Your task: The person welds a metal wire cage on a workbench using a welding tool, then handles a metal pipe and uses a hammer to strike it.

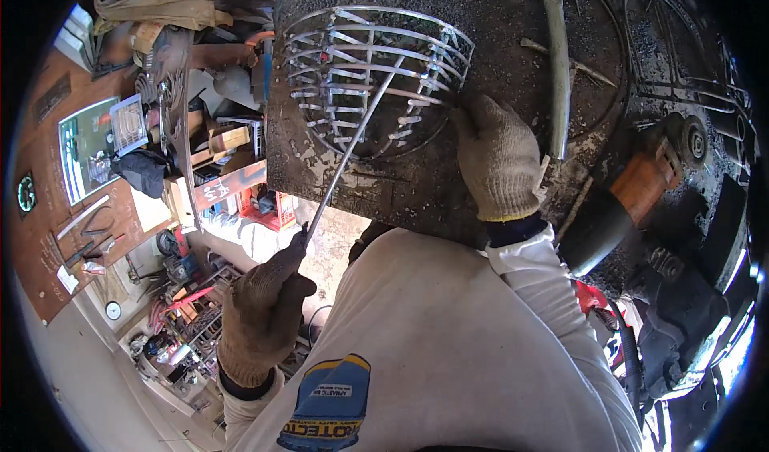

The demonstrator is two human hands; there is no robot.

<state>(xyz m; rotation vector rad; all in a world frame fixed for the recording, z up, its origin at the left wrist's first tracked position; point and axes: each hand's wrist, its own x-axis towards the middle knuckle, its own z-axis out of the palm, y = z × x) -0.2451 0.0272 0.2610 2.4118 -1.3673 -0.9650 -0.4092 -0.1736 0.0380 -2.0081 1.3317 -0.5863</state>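
Head view. On the dark, grit-strewn table (384,189), a hammer with a pale wooden handle (557,68) lies lengthwise just beyond the right hand (501,162), and an orange-and-dark angle grinder (646,180) rests farther to the right, beside the forearm. Bent dark metal rods (677,40) occupy the upper right of the surface. Below the table's left edge, a red plastic crate (286,210) stands among stored goods. A long, slender grey metal rod (350,152) passes in front of the bowl-shaped cage of silvery metal bars (376,70), covering small parts of its bars.

Count: one hammer, one grinder, one crate, one cage, one slender rod and two hands in brownish knitted gloves.

The left hand (268,312) is closed around the near, dark end of the slender rod, which slants up and rightward to the cage; whether its tip touches the bars cannot be told. The cage lies on the table, ahead of the left hand and immediately left of the right hand. The right hand's fingers bend at the cage's right edge; whether they grip it cannot be told.
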